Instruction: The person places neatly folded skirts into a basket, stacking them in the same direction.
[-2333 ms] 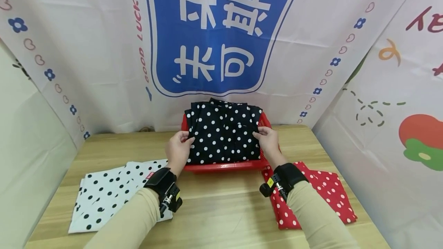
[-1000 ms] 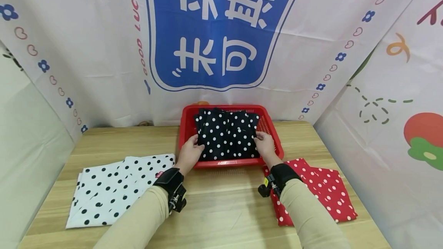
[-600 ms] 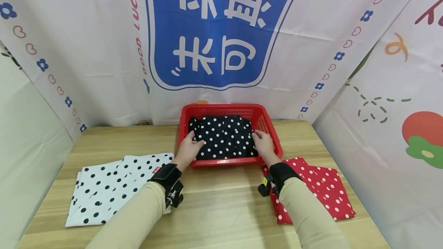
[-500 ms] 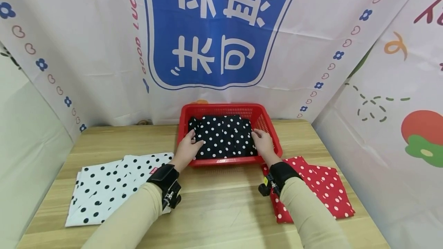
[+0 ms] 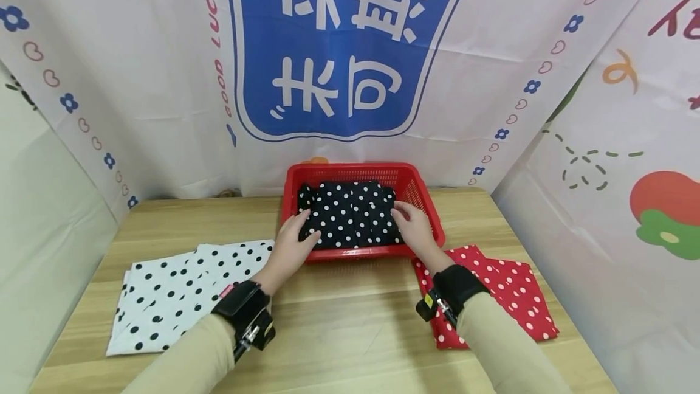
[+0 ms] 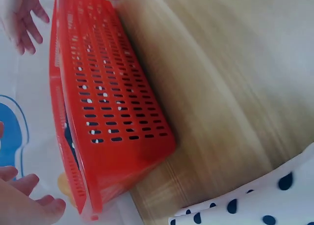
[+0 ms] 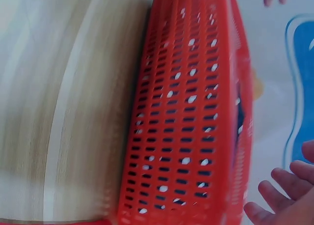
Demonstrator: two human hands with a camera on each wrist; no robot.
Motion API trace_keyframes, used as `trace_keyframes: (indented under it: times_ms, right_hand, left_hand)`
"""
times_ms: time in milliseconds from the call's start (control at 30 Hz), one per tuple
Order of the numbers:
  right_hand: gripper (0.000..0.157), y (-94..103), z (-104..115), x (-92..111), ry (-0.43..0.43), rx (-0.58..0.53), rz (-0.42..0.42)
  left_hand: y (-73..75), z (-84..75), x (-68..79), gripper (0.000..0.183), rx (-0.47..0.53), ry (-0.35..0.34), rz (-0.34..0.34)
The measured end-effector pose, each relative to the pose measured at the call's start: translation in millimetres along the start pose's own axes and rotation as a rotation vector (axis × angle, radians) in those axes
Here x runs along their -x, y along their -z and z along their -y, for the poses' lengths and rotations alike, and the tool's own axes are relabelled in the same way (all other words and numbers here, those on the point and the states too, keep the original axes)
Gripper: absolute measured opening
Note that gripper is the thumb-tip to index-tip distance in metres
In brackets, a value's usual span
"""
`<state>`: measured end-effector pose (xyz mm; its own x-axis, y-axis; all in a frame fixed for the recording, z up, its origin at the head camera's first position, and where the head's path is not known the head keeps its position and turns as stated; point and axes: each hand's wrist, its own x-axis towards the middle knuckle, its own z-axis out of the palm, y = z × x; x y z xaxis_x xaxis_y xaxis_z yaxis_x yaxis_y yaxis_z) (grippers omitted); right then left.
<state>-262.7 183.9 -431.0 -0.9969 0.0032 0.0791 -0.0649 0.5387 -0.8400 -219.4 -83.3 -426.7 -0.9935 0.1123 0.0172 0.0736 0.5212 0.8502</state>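
A black cloth with white dots (image 5: 347,217) is held within a red basket (image 5: 374,252), laid flat and spread across most of its floor. The basket is set on the wooden surface (image 5: 339,339), near a printed wall hanging (image 5: 355,151). The left hand (image 5: 290,248) is held over the near left corner, its fingers loosely spread and nothing gripped. The right hand (image 5: 417,231) is held over the right side, its fingers slightly bent and parted, likewise with nothing gripped. In both wrist views, the fingers are seen apart from the basket's rim, and dotted fabric is glimpsed through the slotted wall. To the left, a folded white cloth with black dots (image 5: 164,297) is partly covered by the left forearm; to the right, a folded red cloth with white dots (image 5: 516,290) is partly hidden by the right forearm.
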Motion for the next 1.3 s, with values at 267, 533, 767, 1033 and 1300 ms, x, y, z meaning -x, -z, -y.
trace_keyframes:
  times_ms: [267, 533, 767, 1033, 1300]
  right_hand:
    - [0.031, -0.6, 6.0, 33.5, 0.120, -0.037, -0.018]
    - [0.023, -8.1, 5.1, 62.6, 0.219, 0.006, -0.025]
    - [0.021, -13.1, 1.5, 86.1, 0.253, 0.039, -0.039]
    - [0.024, -17.2, -6.2, 96.3, 0.288, 0.148, -0.034]
    - [0.031, -19.9, -11.1, 106.0, 0.243, 0.235, 0.038]
  left_hand:
    - [13.7, 13.9, 36.7, 0.061, -0.114, -0.061, -0.035]
    - [14.0, 26.2, 69.9, 0.065, -0.201, -0.053, -0.066]
    - [6.3, 37.8, 86.7, 0.069, -0.257, 0.036, -0.045]
    - [-2.2, 46.9, 93.2, 0.067, -0.280, 0.052, -0.031]
    - [-5.6, 49.7, 98.6, 0.066, -0.323, 0.025, -0.020]
